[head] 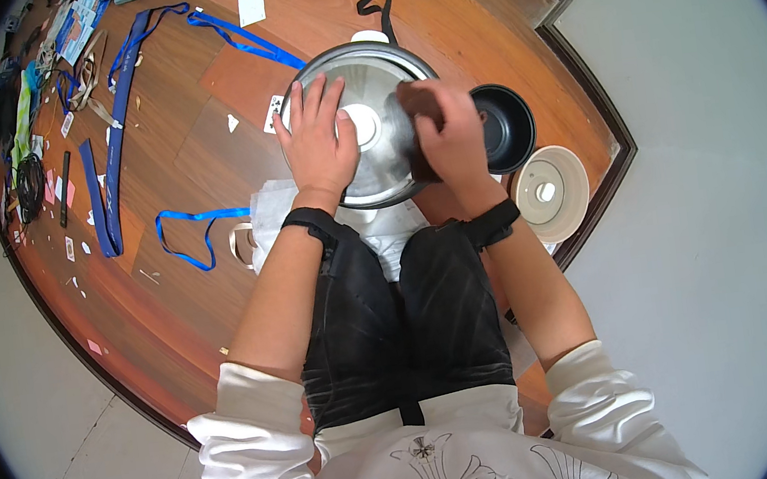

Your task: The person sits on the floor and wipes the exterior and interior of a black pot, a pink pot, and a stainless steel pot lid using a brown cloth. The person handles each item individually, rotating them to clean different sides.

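In front of my knees is a round metal lid or pan (385,167) with a white knob (364,125) at its middle and a dark rim. My left hand (321,143) lies flat on its left side, fingers spread, thumb beside the knob. A dark brown cloth (422,152) is in my right hand (452,127), against the right part of the metal. Motion blurs that hand and the cloth. Just right of it stands a black pot (506,127), partly behind my right hand. White paper or cloth (272,213) lies under the near left edge of the round piece.
Beyond the black pot is a cream pot (564,217) with a lid-like knob inside, near the wall skirting. Blue straps (200,240) and a long blue band (120,142) lie on the wooden floor. Cables, cards and paper scraps clutter the far left.
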A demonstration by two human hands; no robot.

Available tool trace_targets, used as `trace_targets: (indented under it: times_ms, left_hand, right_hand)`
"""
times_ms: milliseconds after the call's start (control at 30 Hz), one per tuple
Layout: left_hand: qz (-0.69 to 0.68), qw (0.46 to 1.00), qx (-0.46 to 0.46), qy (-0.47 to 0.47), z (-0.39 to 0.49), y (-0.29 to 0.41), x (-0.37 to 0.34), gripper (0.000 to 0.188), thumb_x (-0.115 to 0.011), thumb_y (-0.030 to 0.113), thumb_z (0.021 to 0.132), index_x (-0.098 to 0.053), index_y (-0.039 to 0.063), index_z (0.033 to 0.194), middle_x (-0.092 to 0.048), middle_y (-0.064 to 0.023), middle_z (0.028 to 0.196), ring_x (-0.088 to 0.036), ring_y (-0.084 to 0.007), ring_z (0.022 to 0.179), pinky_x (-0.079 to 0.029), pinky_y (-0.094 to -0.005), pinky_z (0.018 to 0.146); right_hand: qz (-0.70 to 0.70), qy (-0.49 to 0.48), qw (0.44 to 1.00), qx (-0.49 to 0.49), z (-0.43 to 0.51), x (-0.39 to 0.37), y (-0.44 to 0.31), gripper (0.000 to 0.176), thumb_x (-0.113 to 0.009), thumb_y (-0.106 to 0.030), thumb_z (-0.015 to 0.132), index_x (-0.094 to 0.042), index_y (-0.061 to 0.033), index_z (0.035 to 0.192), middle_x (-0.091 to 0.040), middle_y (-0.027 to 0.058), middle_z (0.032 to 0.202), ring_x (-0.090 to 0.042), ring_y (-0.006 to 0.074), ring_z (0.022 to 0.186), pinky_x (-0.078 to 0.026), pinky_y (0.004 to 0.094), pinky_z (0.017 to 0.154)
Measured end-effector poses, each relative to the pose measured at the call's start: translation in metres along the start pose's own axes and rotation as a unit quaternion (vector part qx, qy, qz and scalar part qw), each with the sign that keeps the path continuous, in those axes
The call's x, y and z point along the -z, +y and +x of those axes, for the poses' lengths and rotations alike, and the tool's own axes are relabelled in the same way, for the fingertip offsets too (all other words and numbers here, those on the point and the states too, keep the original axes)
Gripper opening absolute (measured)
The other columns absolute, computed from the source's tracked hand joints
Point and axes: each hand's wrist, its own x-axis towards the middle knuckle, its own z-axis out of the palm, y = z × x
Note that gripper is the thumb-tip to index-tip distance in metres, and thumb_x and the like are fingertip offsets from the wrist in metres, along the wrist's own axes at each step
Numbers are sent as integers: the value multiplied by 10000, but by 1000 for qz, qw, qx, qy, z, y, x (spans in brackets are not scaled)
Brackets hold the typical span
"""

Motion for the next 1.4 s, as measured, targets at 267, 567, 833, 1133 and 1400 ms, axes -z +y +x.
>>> trace_targets:
  times_ms: [267, 567, 833, 1133, 1400]
  left_hand:
    - [7, 1000, 5, 1, 2, 2, -1, 472, -497, 272, 961, -620, 198, 1410, -520, -71, 1547, -361, -356, 1494, -158, -676, 1185]
    - [27, 1000, 12, 8, 4, 11, -1, 456, -459, 247, 998, -617, 187, 1422, -535, -68, 1535, -369, -343, 1492, -153, -606, 1211]
    - [15, 1000, 11, 7, 4, 7, -5, 461, -474, 280, 985, -619, 188, 1413, -520, -70, 1544, -357, -348, 1499, -141, -640, 1200]
    - [27, 999, 20, 0, 5, 11, -5, 473, -459, 283, 986, -611, 183, 1424, -509, -76, 1551, -347, -353, 1502, -138, -638, 1200]
    - [27, 999, 24, 5, 3, 11, -5, 469, -465, 300, 989, -623, 177, 1413, -507, -83, 1551, -346, -357, 1499, -169, -665, 1183]
  right_hand:
    - [15, -38, 998, 57, -38, -8, -31, 446, -646, 55, 786, -608, -64, 1215, -651, 160, 1217, -601, 395, 1127, -471, 464, 988]
    - [6, 7, 1000, 8, -37, -10, -13, 357, -636, 33, 830, -630, -46, 1178, -661, 164, 1170, -591, 396, 1125, -482, 443, 985]
    - [42, 11, 998, 39, -58, -18, -10, 416, -621, 54, 792, -628, -66, 1191, -655, 155, 1208, -590, 400, 1098, -477, 461, 966]
    - [-30, 54, 997, -40, 4, -20, 9, 279, -620, -29, 881, -648, -62, 1157, -695, 171, 1107, -592, 435, 1054, -498, 481, 917]
    - [36, 62, 996, -44, -91, -25, -28, 418, -641, 67, 812, -602, -62, 1208, -642, 153, 1243, -578, 372, 1167, -441, 427, 1030]
